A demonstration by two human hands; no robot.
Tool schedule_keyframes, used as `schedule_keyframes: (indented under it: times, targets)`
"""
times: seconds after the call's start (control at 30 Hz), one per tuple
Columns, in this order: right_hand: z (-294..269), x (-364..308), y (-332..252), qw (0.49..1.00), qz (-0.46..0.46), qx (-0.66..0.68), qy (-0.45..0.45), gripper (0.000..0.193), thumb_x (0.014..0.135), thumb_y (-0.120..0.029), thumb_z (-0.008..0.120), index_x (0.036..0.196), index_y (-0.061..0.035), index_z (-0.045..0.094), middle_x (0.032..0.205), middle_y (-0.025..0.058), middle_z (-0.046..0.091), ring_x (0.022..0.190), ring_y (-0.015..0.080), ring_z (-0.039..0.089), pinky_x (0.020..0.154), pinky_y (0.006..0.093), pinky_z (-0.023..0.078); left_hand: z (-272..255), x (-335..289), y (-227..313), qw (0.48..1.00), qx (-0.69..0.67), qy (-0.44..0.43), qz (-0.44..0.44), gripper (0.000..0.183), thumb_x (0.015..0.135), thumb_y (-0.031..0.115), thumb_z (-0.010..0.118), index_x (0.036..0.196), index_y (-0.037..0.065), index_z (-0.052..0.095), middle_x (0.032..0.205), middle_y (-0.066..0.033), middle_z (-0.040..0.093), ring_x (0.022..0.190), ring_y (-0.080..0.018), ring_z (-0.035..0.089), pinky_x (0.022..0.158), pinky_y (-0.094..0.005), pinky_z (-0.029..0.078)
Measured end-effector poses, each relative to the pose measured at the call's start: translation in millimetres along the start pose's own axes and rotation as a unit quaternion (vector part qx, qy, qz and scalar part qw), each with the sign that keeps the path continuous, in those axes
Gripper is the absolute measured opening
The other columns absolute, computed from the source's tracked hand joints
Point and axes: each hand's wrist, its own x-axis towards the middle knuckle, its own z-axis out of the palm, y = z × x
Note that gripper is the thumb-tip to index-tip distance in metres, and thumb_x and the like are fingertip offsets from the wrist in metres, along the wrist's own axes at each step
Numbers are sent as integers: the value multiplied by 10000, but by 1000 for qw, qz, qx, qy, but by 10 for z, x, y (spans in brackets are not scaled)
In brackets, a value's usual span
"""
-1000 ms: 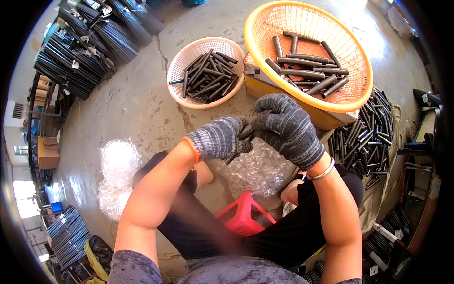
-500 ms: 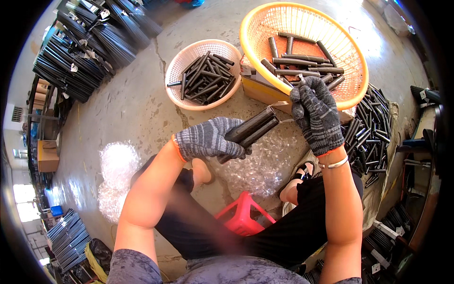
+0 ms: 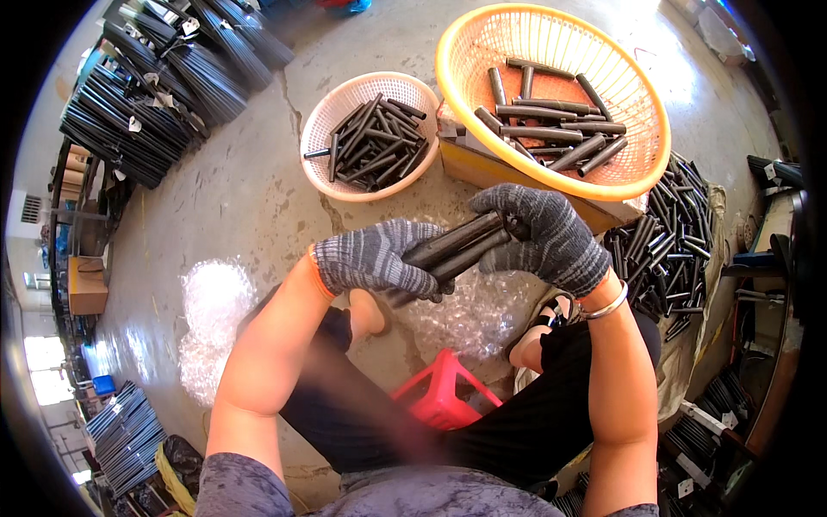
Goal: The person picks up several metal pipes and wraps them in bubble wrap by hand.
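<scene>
A small bundle of black tubes [image 3: 461, 246] lies slantwise between my gloved hands, above the floor. My left hand [image 3: 379, 254], in a grey striped knit glove, is wrapped round the lower left part of the bundle. At the upper right end, my right hand [image 3: 547, 237] in a matching glove closes its fingers over the tube tips. Those fingers hide the ends. Just beyond my right hand stands a large orange basket [image 3: 448, 77] with several black tubes in it. A smaller pale pink basket [image 3: 314, 112], to its left, holds many shorter black tubes.
The orange basket rests on a cardboard box [image 3: 482, 168]. A heap of black tubes [image 3: 680, 233] lies on the right. Clear plastic scraps [image 3: 465, 319] and a clear plastic bundle [image 3: 215, 302] lie on the floor. A red stool [image 3: 444, 392] is between my legs. Long rods [image 3: 112, 121] are stacked far left.
My right hand has come down and left from the orange basket's rim onto the tube ends. Some tubes near that rim lie differently. My left hand stays nearly in place with the bundle.
</scene>
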Motion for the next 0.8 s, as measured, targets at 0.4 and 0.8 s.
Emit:
schedule_keyframes:
  times: [0.4, 0.8]
  targets:
    - [141, 66, 152, 988, -82, -121, -46, 381, 626, -106, 783, 972, -43, 637, 854, 135, 653, 776, 276, 629, 716, 339, 494, 196, 102, 131, 995, 77, 63, -26, 269, 703, 91, 740, 939, 9, 641, 803, -25, 649, 743, -97, 573, 680, -255, 470]
    - [36, 28, 93, 977, -130, -142, -94, 145, 708, -85, 705, 839, -42, 658, 794, 132, 627, 733, 305, 598, 677, 354, 481, 108, -21, 35, 996, -9, -55, -66, 351, 696, 34, 743, 1019, -14, 615, 875, -57, 658, 809, -113, 600, 700, -266, 510]
